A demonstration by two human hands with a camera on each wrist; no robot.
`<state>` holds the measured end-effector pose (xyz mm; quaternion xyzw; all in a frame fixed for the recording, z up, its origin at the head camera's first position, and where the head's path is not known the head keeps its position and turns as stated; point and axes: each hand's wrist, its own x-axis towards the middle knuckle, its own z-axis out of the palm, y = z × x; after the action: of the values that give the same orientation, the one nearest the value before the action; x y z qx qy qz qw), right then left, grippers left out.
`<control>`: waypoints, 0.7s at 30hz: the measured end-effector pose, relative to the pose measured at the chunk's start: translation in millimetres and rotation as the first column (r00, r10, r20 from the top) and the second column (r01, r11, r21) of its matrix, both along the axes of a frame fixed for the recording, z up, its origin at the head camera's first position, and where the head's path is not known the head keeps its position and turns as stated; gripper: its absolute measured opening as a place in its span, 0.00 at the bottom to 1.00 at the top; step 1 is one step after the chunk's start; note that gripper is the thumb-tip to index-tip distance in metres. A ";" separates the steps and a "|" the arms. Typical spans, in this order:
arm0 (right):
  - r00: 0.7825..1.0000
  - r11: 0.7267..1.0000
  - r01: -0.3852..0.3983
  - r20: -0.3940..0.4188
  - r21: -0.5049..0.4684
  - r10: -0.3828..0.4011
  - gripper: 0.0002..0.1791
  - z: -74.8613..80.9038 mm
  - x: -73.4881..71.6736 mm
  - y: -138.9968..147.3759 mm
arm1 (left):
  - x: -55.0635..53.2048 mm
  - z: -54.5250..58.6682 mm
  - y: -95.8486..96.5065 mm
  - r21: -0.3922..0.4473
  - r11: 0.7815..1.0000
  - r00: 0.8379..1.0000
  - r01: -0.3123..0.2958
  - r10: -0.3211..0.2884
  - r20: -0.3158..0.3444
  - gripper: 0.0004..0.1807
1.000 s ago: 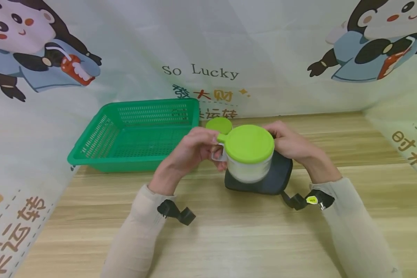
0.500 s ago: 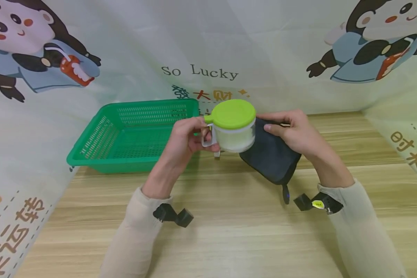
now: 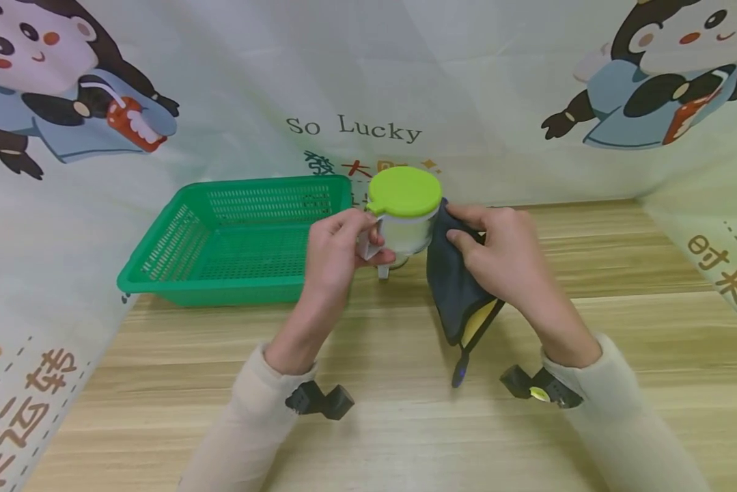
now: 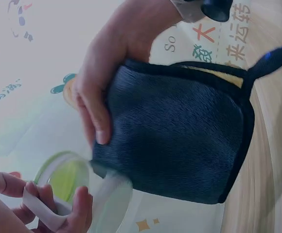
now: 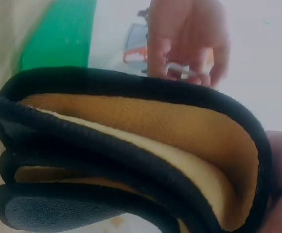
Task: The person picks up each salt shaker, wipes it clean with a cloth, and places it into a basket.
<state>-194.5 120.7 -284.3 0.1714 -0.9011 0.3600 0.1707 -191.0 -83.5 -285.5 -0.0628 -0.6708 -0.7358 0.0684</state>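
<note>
A clear jar with a bright green lid (image 3: 405, 191) and a white handle is raised above the table. My left hand (image 3: 337, 249) grips it by the handle, fingers curled around it in the left wrist view. In my right hand (image 3: 506, 249), a folded dark grey cloth (image 3: 457, 294) is pinched between thumb and fingers. Its corner is right at the jar's right side. The right wrist view shows the cloth's yellow inner face (image 5: 131, 111) between black-edged folds, and a hanging loop (image 4: 272, 60) sticks out at one corner in the left wrist view.
A green plastic basket (image 3: 239, 290) stands on the wooden table (image 3: 405, 410) at the back left. Behind the raised jar, the white handle (image 3: 383, 271) and base of another jar peek out, mostly hidden. A printed backdrop (image 3: 497, 89) closes off the rear and sides.
My left hand has lifted the jar away from me and turned it, handle now more toward me. My right hand has brought the cloth up from beneath the jar to its right side.
</note>
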 end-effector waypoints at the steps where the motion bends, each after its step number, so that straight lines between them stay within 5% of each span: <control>1: 1.000 1.000 -0.001 -0.009 0.005 0.001 0.19 0.1 2.1 -2.2 | 0.1 -0.2 0.4 -0.001 1.000 1.000 -0.013 0.013 -0.009 0.15; 11: 0.987 0.993 -0.118 -0.114 0.000 0.117 0.18 -4.0 15.1 -21.4 | -4.2 -1.8 -4.0 0.028 0.998 0.999 -0.053 0.053 -0.010 0.16; 21: 0.987 0.990 -0.140 -0.078 -0.028 0.138 0.17 0.4 10.4 -11.5 | -10.3 1.0 -17.5 0.044 0.998 0.999 -0.046 0.045 0.023 0.15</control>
<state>-184.1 109.3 -283.9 0.2446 -0.8736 0.3792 0.1822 -201.2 -101.0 -284.5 -0.0380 -0.6562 -0.7495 0.0791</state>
